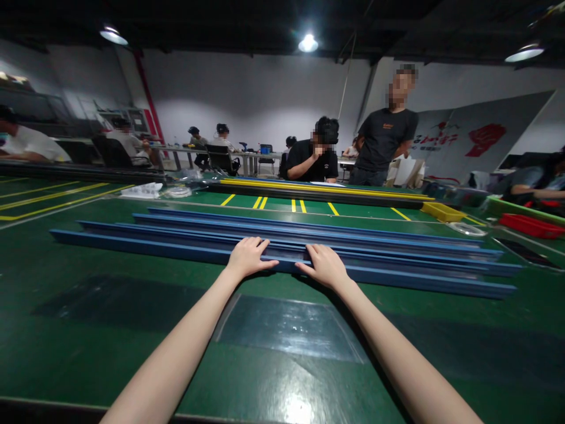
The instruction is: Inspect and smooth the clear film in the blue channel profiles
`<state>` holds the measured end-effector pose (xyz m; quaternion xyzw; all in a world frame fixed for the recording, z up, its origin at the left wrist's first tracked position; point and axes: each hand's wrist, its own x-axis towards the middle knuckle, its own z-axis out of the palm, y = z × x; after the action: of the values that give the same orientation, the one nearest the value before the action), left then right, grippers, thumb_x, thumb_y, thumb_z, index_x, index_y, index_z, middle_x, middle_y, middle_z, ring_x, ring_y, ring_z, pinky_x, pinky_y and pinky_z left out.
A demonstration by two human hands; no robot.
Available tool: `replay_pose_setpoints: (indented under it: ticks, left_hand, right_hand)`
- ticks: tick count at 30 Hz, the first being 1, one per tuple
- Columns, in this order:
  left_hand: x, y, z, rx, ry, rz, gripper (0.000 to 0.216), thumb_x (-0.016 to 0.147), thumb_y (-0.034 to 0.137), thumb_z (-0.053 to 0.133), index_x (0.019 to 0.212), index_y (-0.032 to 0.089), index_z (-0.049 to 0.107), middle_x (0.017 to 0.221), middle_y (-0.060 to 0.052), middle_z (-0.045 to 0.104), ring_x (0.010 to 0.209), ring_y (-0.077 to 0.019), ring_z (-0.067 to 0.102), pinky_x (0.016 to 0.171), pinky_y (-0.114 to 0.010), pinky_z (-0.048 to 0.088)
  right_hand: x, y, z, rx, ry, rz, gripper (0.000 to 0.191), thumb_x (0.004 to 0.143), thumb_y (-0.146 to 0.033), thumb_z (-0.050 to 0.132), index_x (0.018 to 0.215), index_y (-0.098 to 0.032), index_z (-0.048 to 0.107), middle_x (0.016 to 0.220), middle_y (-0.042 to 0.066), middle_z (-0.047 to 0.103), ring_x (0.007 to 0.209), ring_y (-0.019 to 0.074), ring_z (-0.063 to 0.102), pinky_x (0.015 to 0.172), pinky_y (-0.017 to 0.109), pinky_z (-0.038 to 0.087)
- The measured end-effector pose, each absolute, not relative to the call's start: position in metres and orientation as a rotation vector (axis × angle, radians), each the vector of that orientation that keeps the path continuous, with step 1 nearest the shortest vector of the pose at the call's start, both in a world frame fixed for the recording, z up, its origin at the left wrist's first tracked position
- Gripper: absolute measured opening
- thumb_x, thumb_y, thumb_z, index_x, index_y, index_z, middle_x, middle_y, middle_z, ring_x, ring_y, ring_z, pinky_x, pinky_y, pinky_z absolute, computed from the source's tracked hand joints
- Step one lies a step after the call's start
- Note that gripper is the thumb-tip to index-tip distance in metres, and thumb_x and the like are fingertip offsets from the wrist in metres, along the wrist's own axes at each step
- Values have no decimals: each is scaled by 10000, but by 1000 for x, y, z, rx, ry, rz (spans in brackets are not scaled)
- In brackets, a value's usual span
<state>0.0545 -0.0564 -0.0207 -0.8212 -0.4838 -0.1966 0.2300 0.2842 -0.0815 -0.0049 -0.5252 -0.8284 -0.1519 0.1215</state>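
Note:
Several long blue channel rails lie side by side across the green table, and the nearest blue channel rail (397, 279) is under both my hands. My left hand (249, 257) grips it left of its middle, fingers over the near wall and thumb along the front. A short way to the right, my right hand (326, 265) holds the same rail in a mirrored grip, thumb pointing inward. Another blue channel rail (176, 218) lies farther back. Clear plastic sheet (291, 330) lies flat on the table between my forearms.
Yellow strips (326, 189) lie on dark bars farther back. At right are a yellow tray (441, 212), a red tray (532, 225) and a dark flat panel (527, 253). Clear plastic wrap (194, 178) lies at back left. A person (315, 156) sits opposite; another person (386, 138) stands behind.

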Motion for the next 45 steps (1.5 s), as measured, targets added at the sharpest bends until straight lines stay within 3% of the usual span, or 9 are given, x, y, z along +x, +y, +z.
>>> replay_pose_setpoints:
  ticks: [36, 45]
  left_hand:
    - [53, -57, -21, -2268, -1351, -513, 635, 730, 654, 358, 1102, 171, 536, 1002, -108, 581, 916, -241, 532, 812, -342, 391]
    - [50, -57, -14, -2337, -1405, -431, 661, 699, 684, 371, 1122, 197, 516, 1048, -101, 567, 957, -241, 518, 840, -359, 372]
  right_hand:
    - [281, -82, -4, -1569, -2406, -471, 566, 794, -597, 249, 1006, -141, 510, 946, 117, 576, 894, 227, 506, 771, 316, 337]
    - [309, -83, 1, -1561, -2293, -394, 451, 852, -502, 221, 938, -202, 547, 990, 63, 550, 905, 148, 509, 678, 226, 348]
